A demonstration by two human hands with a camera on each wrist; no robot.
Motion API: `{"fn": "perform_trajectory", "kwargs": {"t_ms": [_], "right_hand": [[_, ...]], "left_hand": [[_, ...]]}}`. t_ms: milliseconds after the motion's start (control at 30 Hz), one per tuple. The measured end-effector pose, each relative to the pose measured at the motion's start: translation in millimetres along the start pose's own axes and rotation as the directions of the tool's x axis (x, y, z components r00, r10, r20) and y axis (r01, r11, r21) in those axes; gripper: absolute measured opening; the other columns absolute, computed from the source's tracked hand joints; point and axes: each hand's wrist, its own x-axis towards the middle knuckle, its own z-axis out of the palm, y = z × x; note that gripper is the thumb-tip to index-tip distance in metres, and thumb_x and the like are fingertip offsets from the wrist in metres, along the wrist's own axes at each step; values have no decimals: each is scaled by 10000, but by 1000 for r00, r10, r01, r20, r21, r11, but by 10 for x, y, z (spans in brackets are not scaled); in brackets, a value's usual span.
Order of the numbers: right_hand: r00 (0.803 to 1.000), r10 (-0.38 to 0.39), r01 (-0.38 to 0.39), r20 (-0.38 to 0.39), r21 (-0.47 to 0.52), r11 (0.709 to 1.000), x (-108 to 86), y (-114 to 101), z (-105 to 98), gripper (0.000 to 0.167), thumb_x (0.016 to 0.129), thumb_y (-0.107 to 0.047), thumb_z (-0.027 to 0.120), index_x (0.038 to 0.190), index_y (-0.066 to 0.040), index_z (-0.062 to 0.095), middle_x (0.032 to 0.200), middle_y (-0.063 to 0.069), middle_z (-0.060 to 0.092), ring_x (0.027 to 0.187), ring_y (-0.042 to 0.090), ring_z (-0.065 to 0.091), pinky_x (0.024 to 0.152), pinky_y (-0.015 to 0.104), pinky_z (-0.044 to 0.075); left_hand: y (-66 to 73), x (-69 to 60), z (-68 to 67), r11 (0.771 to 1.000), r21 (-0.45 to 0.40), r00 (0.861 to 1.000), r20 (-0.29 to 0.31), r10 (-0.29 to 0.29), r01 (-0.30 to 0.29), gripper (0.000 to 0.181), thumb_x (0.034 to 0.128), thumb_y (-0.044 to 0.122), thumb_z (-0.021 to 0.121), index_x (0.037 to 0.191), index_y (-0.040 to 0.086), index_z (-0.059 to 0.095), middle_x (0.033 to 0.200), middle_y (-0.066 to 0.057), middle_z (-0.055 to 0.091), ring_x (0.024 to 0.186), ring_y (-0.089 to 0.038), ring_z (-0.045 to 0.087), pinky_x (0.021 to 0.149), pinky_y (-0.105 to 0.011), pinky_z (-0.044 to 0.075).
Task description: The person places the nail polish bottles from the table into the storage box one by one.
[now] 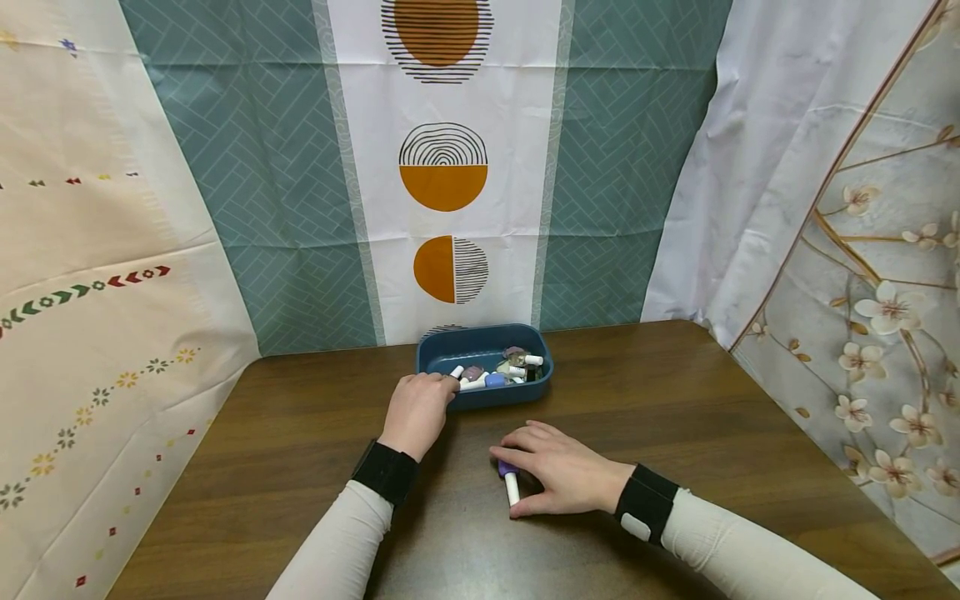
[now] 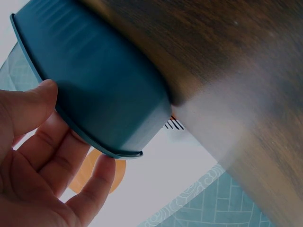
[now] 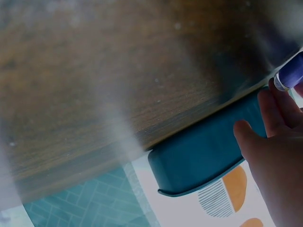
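Note:
A dark blue bin (image 1: 480, 398) holds several small bottles that look like nail polish (image 1: 495, 379), some with white caps. At its left front corner my left hand (image 1: 418, 408) grips the rim. The left wrist view shows the thumb (image 2: 40, 101) outside the wall and the other fingers partly hidden behind the rim. My right hand (image 1: 558, 471), in front of the bin, holds a purple nail polish bottle (image 1: 508, 469) with a white cap, low over the table. The thumb is at the cap end and the forefinger at the purple end. Only the purple part (image 3: 289, 73) shows in the right wrist view.
A brown wooden table (image 1: 315, 467) lies under both hands. Behind it hangs a patterned curtain (image 1: 630, 208), with a cream cloth (image 1: 112, 350) at the left and a flowered cloth (image 1: 885, 333) at the right. The bin stands near the table's back edge.

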Motion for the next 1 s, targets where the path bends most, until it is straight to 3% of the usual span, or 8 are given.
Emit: {"fn": "perform_trajectory", "kwargs": {"t_ms": [533,800,1000], "right_hand": [[997,48,-47,-57,18,999,30,44,-77,839,979,-662,759,1622,-160,564,1541,19,608,1467,223,500,1295,495,330],[987,39,-45,-155,-30,999,66,85,-204,847,959,-639,797,1590,-112,593,1504,34,633,1449,242,515,1292,486,336],[978,44,-57,-203,-61,997,82,116,-282,849,978,-688,734,1600,-130,585,1514,38,630,1456,252,518,1282,509,355]], "left_hand": [[-3,6,11,1000,-2,1000,-4,-1,1,156,994,102,836,1143,147,852,1030,-52,822,980,-269,766,1060,-555,569],[-8,2,15,1000,3,1000,-14,9,-9,156,984,93,845,1132,141,854,1030,-57,824,969,-268,767,1044,-552,580],[-7,0,11,1000,2,1000,-13,9,-9,152,986,96,843,1131,143,853,1029,-55,823,965,-267,766,1043,-552,579]]}}
